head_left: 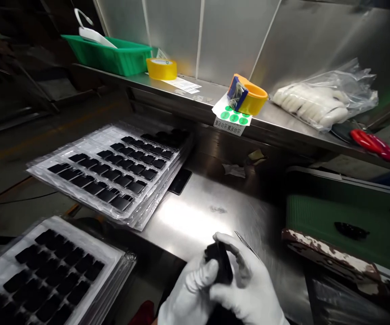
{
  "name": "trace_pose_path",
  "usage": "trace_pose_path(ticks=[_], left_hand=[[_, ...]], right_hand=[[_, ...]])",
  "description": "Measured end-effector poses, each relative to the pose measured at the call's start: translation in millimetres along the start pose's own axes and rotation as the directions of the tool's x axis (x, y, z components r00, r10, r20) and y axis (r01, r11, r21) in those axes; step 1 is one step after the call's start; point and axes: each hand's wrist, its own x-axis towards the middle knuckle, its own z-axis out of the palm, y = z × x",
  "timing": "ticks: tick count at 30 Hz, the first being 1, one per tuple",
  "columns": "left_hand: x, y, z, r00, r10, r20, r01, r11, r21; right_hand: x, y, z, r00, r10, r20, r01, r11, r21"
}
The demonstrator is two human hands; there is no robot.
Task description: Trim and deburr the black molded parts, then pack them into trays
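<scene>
Both hands wear white gloves and are close together at the front edge of the metal bench. My left hand [193,289] is closed round a small black plastic part [224,264], with its thumb across the near face. On the other side, my right hand [255,282] curves its fingers and thumb about the same part, touching its top and lower end. A thin, pointed metal tool [245,243] shows just behind the right hand; whether it is held or lies on the bench [201,198], I cannot tell.
Stacked trays [89,155] of black parts stand left, with another stack [56,266] lower. A phone-like black slab [180,181] lies beside them. A green conveyor belt [316,216] runs at right. The shelf holds a green basket [113,56], tape [162,69] and bagged gloves [313,101].
</scene>
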Motion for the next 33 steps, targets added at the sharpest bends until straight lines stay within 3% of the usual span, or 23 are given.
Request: trace_pose_path(ticks=[3,8,16,19,23,26,31,33], left_hand=[[-8,23,9.3,0.967,0.169,-0.191,-0.121,0.963,0.242],[-13,45,-1.7,0.955,0.124,-0.27,0.028,0.867,0.498],[-14,54,-32.4,0.978,-0.056,-0.2,0.164,0.8,0.577],[-14,55,-31.6,0.975,0.013,-0.221,0.14,0.739,0.66],[-17,55,-28.2,0.963,0.17,-0.208,0.073,0.58,0.811],[-20,53,-29.6,0.957,0.252,-0.143,0.005,0.481,0.877],[-21,51,-35.8,0.938,0.342,0.052,-0.171,0.325,0.93],[-21,51,-35.2,0.934,0.355,0.049,-0.169,0.316,0.934]], right_hand=[[6,0,10,0.996,0.081,-0.024,-0.08,0.996,0.043],[8,5,23,0.946,0.26,0.193,-0.304,0.92,0.247],[6,31,37,0.886,0.375,0.273,-0.456,0.81,0.369],[6,35,36,0.896,0.371,0.243,-0.436,0.839,0.326],[2,29,36,0.912,0.341,0.23,-0.401,0.861,0.312],[-3,26,36,0.919,0.316,0.235,-0.383,0.855,0.349],[-8,27,34,0.929,0.306,0.207,-0.364,0.855,0.369],[-8,27,34,0.938,0.29,0.188,-0.341,0.871,0.355]])
